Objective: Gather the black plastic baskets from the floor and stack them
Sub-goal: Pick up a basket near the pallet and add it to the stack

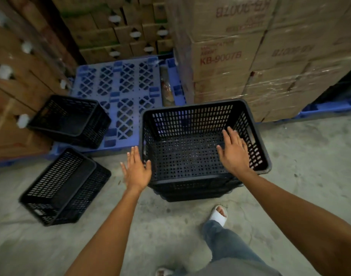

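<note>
A stack of black perforated plastic baskets (190,186) stands upright on the concrete floor in the middle. My left hand (136,170) is open, fingers spread, just outside the stack's left rim. My right hand (234,151) is open and hovers over the inside of the top basket near its right wall. Neither hand holds anything. A second black basket (71,121) lies tilted on the blue pallet at the left. A third black basket (65,188) lies on its side on the floor at the lower left.
A blue plastic pallet (127,86) lies behind the baskets. Wrapped cardboard boxes (250,62) are piled at the back right, more boxes (13,92) at the left and rear. My leg in jeans and white sandal (219,215) stand on the concrete floor (310,156).
</note>
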